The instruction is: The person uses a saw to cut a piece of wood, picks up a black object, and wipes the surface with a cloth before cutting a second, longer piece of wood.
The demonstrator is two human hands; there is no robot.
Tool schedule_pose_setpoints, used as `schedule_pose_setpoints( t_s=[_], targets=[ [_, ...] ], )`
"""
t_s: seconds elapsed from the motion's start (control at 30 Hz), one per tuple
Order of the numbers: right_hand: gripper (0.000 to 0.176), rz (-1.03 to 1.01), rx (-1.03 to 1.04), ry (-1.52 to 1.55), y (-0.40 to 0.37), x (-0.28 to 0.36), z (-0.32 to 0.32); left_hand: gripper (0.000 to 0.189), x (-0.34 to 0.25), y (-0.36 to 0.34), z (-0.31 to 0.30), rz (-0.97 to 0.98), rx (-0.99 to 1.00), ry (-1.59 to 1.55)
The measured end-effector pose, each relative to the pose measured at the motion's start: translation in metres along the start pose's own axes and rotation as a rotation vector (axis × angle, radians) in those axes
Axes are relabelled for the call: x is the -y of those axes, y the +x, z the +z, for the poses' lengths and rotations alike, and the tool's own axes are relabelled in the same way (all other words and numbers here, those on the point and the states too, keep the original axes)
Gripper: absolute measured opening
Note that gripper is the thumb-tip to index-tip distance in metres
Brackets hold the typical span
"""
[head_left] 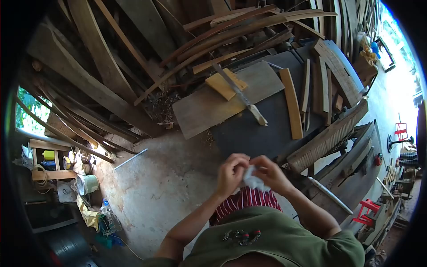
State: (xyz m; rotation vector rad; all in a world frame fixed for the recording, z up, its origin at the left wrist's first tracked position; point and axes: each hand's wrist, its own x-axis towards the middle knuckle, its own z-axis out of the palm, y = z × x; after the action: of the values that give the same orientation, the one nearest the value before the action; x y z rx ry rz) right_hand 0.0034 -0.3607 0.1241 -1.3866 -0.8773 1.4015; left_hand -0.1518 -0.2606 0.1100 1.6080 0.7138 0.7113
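Low in the middle of the head view, in front of my body, both hands are raised close together. A crumpled, whitish, thin piece of plastic or cloth (255, 180) is pinched between them. My left hand (231, 174) has its fingers curled at the left side of the piece. My right hand (272, 176) grips the other side, thumb and fingers bent inward. Beyond the hands, on a dark tabletop (258, 141), lies a flat wooden board (191, 116). A yellowish wood block (220, 90) rests on it, crossed by a long narrow blade (233, 86) with a pale wrapped end.
Wooden strips (291, 104) lie on the table's right side, near a ribbed wooden piece (329, 135). Long planks (100, 53) lean at the back left. A white bucket (87, 184) and a plastic bottle (106, 207) stand at left. A red stool (367, 211) is at right.
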Motion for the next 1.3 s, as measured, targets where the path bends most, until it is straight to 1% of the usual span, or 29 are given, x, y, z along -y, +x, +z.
schedule_pose_setpoints(
  t_s=[0.03,0.1,0.13,0.17,0.2,0.23,0.27,0.3,0.33,0.37,0.4,0.43,0.57,0.63,0.67,0.7,0.73,0.77,0.8,0.83,0.87,0.93,0.97,1.0,1.07,1.1,1.17,1.23,1.3],
  targets=[
    [0.023,-0.002,-0.127,-0.024,-0.012,0.005,-0.018,0.019,0.001,0.005,0.017,-0.004,0.085,0.04],
    [0.021,0.075,-0.327,-0.14,-0.049,-0.001,-0.065,0.025,-0.013,0.007,0.053,-0.152,0.115,-0.212],
    [0.021,0.154,-0.402,-0.157,-0.076,0.003,-0.09,0.025,-0.015,0.009,0.057,-0.167,0.112,-0.215],
    [0.023,0.287,-0.57,-0.286,-0.105,0.002,-0.113,0.028,-0.015,0.012,0.056,-0.092,0.193,-0.072],
    [0.024,0.027,-0.778,-0.546,-0.138,-0.035,-0.137,0.031,-0.015,0.014,0.052,-0.018,0.271,0.073],
    [0.024,0.02,-0.996,-0.636,-0.171,-0.043,-0.145,0.031,-0.013,0.016,0.046,-0.031,0.26,0.074],
    [0.026,0.003,-1.084,-0.823,-0.193,-0.028,-0.137,0.031,-0.009,0.018,0.039,0.053,0.249,0.216],
    [0.03,0.122,-1.086,-0.995,-0.226,-0.037,-0.142,0.03,-0.004,0.019,0.033,0.137,0.238,0.354],
    [0.033,0.129,-1.12,-1.102,-0.25,-0.054,-0.142,0.029,0.003,0.02,0.026,0.128,0.223,0.383],
    [0.033,0.123,-1.11,-1.113,-0.273,-0.07,-0.142,0.027,0.006,0.022,0.018,0.124,0.208,0.422],
    [0.036,0.259,-1.151,-1.111,-0.292,-0.086,-0.144,0.027,0.011,0.025,0.011,0.078,0.192,0.407],
    [0.038,0.4,-1.187,-1.104,-0.294,-0.087,-0.142,0.027,0.016,0.027,0.005,0.027,0.179,0.395],
    [0.038,0.552,-1.253,-1.056,-0.257,-0.053,-0.127,0.023,0.023,0.049,-0.019,0.053,0.134,0.46],
    [0.034,0.873,-1.241,-1.213,-0.241,-0.038,-0.126,0.022,0.027,0.058,-0.03,0.067,0.108,0.504],
    [0.027,0.841,-1.297,-1.343,-0.242,-0.038,-0.134,0.021,0.026,0.062,-0.035,0.075,0.078,0.536],
    [0.027,0.842,-1.29,-1.35,-0.242,-0.038,-0.148,0.021,0.026,0.064,-0.039,0.077,0.05,0.57],
    [0.028,0.57,-1.406,-1.411,-0.241,-0.038,-0.167,0.021,0.03,0.063,-0.043,0.061,0.049,0.569],
    [0.029,0.29,-1.505,-1.451,-0.227,-0.027,-0.172,0.021,0.035,0.064,-0.047,0.098,-0.025,0.574],
    [0.03,0.109,-1.418,-1.464,-0.207,-0.017,-0.177,0.02,0.039,0.062,-0.049,0.131,-0.092,0.577],
    [0.032,-0.066,-1.325,-1.469,-0.169,0.006,-0.172,0.02,0.039,0.059,-0.049,0.109,-0.082,0.574],
    [0.035,-0.206,-1.17,-1.428,-0.137,0.004,-0.17,0.02,0.038,0.057,-0.048,0.094,-0.117,0.583],
    [0.028,-0.242,-0.866,-1.237,-0.056,0.025,-0.152,0.019,0.033,0.055,-0.043,0.059,-0.152,0.598],
    [0.025,-0.244,-0.767,-1.236,-0.012,0.024,-0.139,0.019,0.03,0.056,-0.039,0.051,-0.153,0.603],
    [0.023,-0.337,-0.714,-1.149,0.024,0.027,-0.119,0.019,0.027,0.056,-0.035,0.078,-0.149,0.611],
    [0.028,-0.441,-0.572,-1.059,0.087,0.012,-0.098,0.019,0.024,0.058,-0.033,0.132,-0.154,0.635],
    [0.032,-0.493,-0.56,-1.016,0.112,0.003,-0.089,0.019,0.019,0.057,-0.034,0.122,-0.153,0.646],
    [0.045,-0.459,-0.525,-1.014,0.15,-0.016,-0.08,0.019,0.013,0.07,-0.038,0.139,-0.209,0.655],
    [0.043,-0.428,-0.461,-1.045,0.166,-0.02,-0.075,0.02,0.021,0.089,-0.046,0.146,-0.211,0.648],
    [0.043,-0.398,-0.435,-1.005,0.175,-0.027,-0.082,0.023,0.037,0.115,-0.054,0.014,-0.27,0.399]
  ],
)
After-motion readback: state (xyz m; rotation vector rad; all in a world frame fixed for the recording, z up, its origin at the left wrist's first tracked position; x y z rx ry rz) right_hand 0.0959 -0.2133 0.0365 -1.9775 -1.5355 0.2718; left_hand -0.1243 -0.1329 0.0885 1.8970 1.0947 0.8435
